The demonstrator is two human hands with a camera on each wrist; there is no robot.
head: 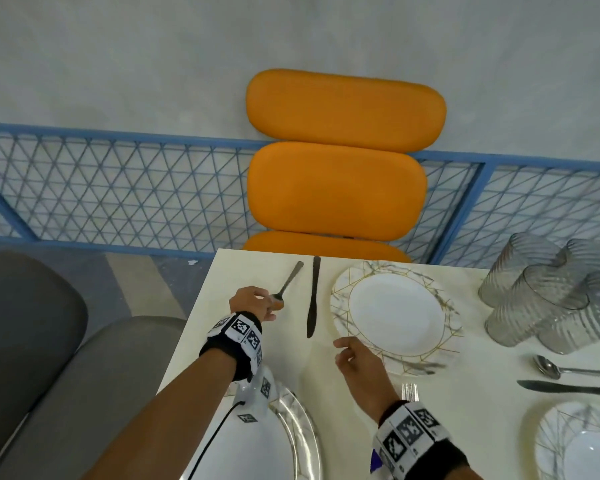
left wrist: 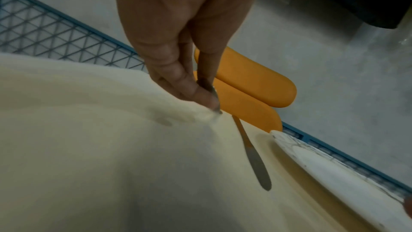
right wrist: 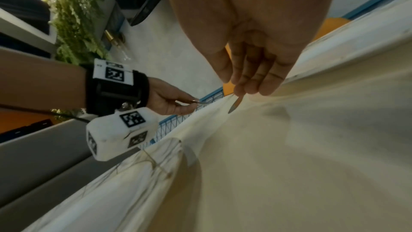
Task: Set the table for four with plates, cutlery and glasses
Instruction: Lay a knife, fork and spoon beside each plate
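Note:
My left hand [head: 271, 304] pinches the bowl end of a metal spoon [head: 290, 279] near the cream table's [head: 229, 268] far left corner; its handle points away, towards the orange chair. In the left wrist view the fingertips [left wrist: 200, 94] squeeze the spoon [left wrist: 215, 94] at the tabletop. A table knife [head: 313, 299] lies just right of the spoon, beside a white marble-rimmed plate [head: 395, 313]. My right hand [head: 352, 353] hovers near the plate's near-left rim, fingers relaxed and holding nothing. The right wrist view shows the knife [right wrist: 234, 106] beyond its fingers [right wrist: 252, 80].
Several ribbed glasses [head: 548, 296] stand clustered at the right. A second spoon [head: 551, 368] and knife [head: 568, 388] lie by a plate [head: 582, 445] at bottom right. Another plate [head: 278, 441] and a fork [head: 409, 391] are near me. An orange chair [head: 336, 188] stands beyond the table; grey seats on the left.

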